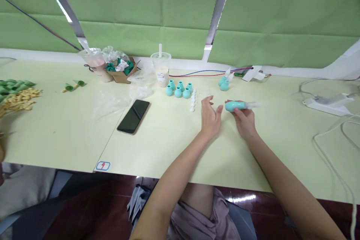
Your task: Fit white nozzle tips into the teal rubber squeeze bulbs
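My right hand [245, 120] grips a turquoise bulb syringe [235, 105] lying sideways, its translucent tip pointing right and blurred. My left hand [210, 118] is just left of it, fingers apart and holding nothing. Beyond the left hand, to its left, several turquoise bulbs [178, 91] stand upright with open necks. Beside them runs a row of small white pieces [192, 101], with fainter clear pieces close by. Farther back, two turquoise bulbs with pale pointed tips [224, 83] stand together.
A phone [134, 116] lies left of my hands. Behind it are a drink cup [161, 71], clear plastic bags [112, 102] and a cardboard box [123, 77]. Green and yellow pieces [17, 95] are heaped at far left. A power strip [329, 104] with cables lies right.
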The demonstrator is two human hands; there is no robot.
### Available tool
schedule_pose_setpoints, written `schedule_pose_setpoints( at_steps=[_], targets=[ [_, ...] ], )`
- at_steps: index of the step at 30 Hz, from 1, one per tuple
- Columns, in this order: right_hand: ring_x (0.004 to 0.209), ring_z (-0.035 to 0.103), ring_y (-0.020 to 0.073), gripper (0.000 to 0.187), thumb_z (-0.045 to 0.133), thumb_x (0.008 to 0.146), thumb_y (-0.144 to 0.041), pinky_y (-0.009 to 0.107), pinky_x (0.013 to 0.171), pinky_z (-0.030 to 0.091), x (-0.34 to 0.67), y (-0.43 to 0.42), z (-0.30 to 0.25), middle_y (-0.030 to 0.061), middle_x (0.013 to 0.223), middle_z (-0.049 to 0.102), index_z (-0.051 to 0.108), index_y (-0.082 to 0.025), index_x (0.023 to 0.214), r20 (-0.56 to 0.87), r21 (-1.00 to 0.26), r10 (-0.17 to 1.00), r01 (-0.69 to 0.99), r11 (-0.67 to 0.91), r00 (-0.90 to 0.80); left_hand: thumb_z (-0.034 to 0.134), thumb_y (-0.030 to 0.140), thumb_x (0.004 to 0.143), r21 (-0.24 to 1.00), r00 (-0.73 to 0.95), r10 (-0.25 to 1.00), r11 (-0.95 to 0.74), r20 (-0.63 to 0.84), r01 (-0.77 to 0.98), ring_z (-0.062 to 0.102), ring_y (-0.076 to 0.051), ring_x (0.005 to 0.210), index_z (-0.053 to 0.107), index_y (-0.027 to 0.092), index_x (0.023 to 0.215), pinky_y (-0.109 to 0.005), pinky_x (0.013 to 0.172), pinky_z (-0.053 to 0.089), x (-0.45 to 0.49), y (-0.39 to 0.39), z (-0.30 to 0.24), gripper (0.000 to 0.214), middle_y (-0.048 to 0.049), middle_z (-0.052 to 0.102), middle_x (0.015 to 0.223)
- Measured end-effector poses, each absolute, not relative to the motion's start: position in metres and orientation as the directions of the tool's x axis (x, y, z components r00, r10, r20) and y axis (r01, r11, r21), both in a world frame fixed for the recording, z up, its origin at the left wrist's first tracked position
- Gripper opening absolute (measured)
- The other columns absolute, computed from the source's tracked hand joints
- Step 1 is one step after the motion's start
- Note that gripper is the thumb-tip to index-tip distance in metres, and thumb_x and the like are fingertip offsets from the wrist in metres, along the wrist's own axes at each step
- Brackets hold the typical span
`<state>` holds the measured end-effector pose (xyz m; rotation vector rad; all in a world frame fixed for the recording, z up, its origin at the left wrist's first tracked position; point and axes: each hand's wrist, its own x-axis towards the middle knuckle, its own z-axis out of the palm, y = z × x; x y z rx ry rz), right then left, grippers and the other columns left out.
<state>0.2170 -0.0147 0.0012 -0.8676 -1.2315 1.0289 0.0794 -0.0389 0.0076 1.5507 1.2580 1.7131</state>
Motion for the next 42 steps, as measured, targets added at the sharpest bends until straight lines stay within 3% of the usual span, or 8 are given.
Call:
schedule_pose_setpoints(
  at_steps=[4,9,15,20,26,32,38,42],
  targets=[
    [0.095,0.066,0.0225,0.042,0.079,0.061,-0.040,0.042,0.095,0.047,0.237,0.002,-0.010,0.0056,0.096,0.070,0.065,-0.019,0.094,0.242,-0.966,0.955,-0.049,0.253,0.172,0.032,0.046,0.093,0.832,-0.447,0.710,-0.387,0.544,0.397,0.047,-0.020,0.104,0.039,0.018,0.120,-0.036,0.096,0.037,0.037,-0.017,0.007,0.039,-0.0134,0.047,0.118],
    [0.080,0.067,0.0214,0.040,0.082,0.051,-0.044,0.041,0.086,0.053,0.251,0.014,-0.021,0.0045,0.080,0.071,0.067,-0.017,0.077,0.178,-0.983,0.942,0.084,0.161,0.284,0.031,0.035,0.094,0.897,-0.708,0.567,-0.141,0.420,0.420,0.047,-0.021,0.107,0.046,0.017,0.107,-0.037,0.096,0.034,-0.009,0.006,-0.005,0.027,-0.0121,0.048,0.111],
    [0.083,0.067,0.0216,0.047,0.078,0.052,-0.049,0.041,0.084,0.054,0.245,0.014,-0.019,0.0064,0.089,0.071,0.068,-0.018,0.085,0.195,-0.967,0.970,0.194,0.165,0.146,0.037,0.025,0.091,0.876,-0.640,0.630,-0.147,0.441,0.459,0.049,-0.020,0.102,0.051,0.018,0.096,-0.035,0.094,0.037,-0.013,0.010,-0.011,0.016,-0.0098,0.049,0.105],
    [0.080,0.067,0.0223,0.050,0.074,0.053,-0.057,0.043,0.083,0.054,0.247,0.015,-0.023,0.0076,0.084,0.071,0.066,-0.016,0.081,0.207,-0.964,0.956,0.209,0.164,0.207,0.039,0.023,0.090,0.864,-0.604,0.660,-0.144,0.447,0.482,0.049,-0.021,0.100,0.054,0.018,0.090,-0.036,0.094,0.037,-0.013,0.013,-0.013,0.016,-0.0092,0.051,0.101],
    [0.091,0.062,0.0190,0.052,0.069,0.063,-0.051,0.035,0.082,0.050,0.243,0.025,-0.021,0.0082,0.107,0.066,0.065,-0.017,0.101,0.274,-0.900,0.953,0.384,0.206,0.131,0.041,0.020,0.088,0.858,-0.586,0.671,-0.151,0.453,0.490,0.049,-0.021,0.101,0.056,0.018,0.085,-0.037,0.096,0.036,-0.014,0.017,-0.016,0.015,-0.0081,0.051,0.098],
    [0.081,0.059,0.0156,0.038,0.064,0.069,-0.035,0.030,0.083,0.045,0.232,0.077,-0.001,0.0099,0.111,0.062,0.065,-0.014,0.101,0.278,-0.777,0.927,0.627,0.061,0.253,0.042,0.020,0.086,0.854,-0.587,0.662,-0.161,0.465,0.494,0.049,-0.020,0.098,0.057,0.019,0.081,-0.040,0.096,0.037,-0.015,0.020,-0.017,0.016,-0.0074,0.052,0.095],
    [0.086,0.059,0.0199,0.033,0.060,0.074,-0.032,0.029,0.076,0.042,0.220,0.101,-0.002,0.0085,0.097,0.067,0.065,-0.019,0.103,0.222,-0.741,0.894,0.664,-0.105,0.389,0.041,0.022,0.086,0.870,-0.594,0.671,-0.164,0.444,0.464,0.050,-0.021,0.097,0.056,0.021,0.080,-0.043,0.095,0.039,-0.017,0.020,-0.017,0.016,-0.0081,0.053,0.095],
    [0.084,0.059,0.0203,0.029,0.058,0.076,-0.034,0.029,0.074,0.042,0.217,0.107,-0.011,0.0075,0.093,0.069,0.066,-0.021,0.102,0.225,-0.732,0.892,0.672,-0.110,0.391,0.041,0.025,0.086,0.874,-0.600,0.667,-0.172,0.443,0.454,0.051,-0.022,0.096,0.055,0.023,0.079,-0.046,0.094,0.040,-0.017,0.021,-0.018,0.016,-0.0077,0.054,0.094]
  ],
)
